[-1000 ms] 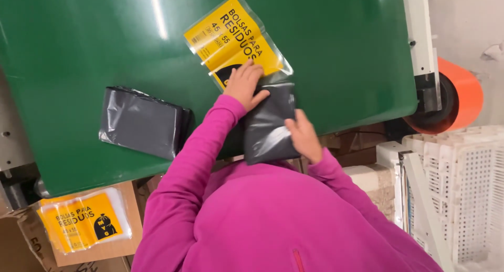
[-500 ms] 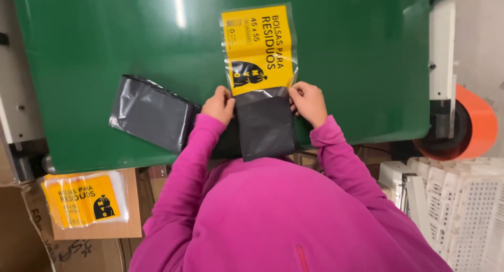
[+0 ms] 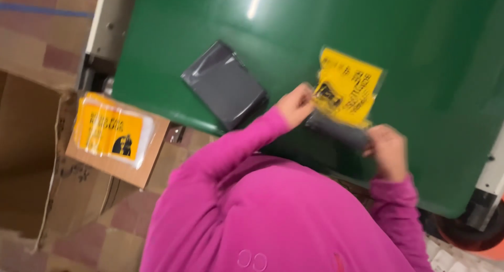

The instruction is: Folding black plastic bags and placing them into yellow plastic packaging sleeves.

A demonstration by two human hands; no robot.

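Observation:
My left hand (image 3: 295, 104) pinches the near left corner of a clear packet with a yellow printed label (image 3: 347, 86) on the green table (image 3: 430, 57). My right hand (image 3: 387, 150) grips the right end of a folded black plastic bag (image 3: 338, 131). The bag's far part sits under or inside the packet's near edge; blur hides which. Both arms wear pink sleeves. A second folded black bag (image 3: 224, 87) lies on the table to the left of my left hand, apart from it.
A cardboard box (image 3: 113, 164) stands below the table's left edge, with a stack of yellow-labelled packets (image 3: 111, 129) on its flap. A metal frame post (image 3: 107, 25) borders the table at the left. An orange roll (image 3: 472, 240) shows at the bottom right.
The view has swung, so everything sits further right and tilted. The black bag shows less of itself and now meets the yellow packet's near edge. Both hands stay at its ends.

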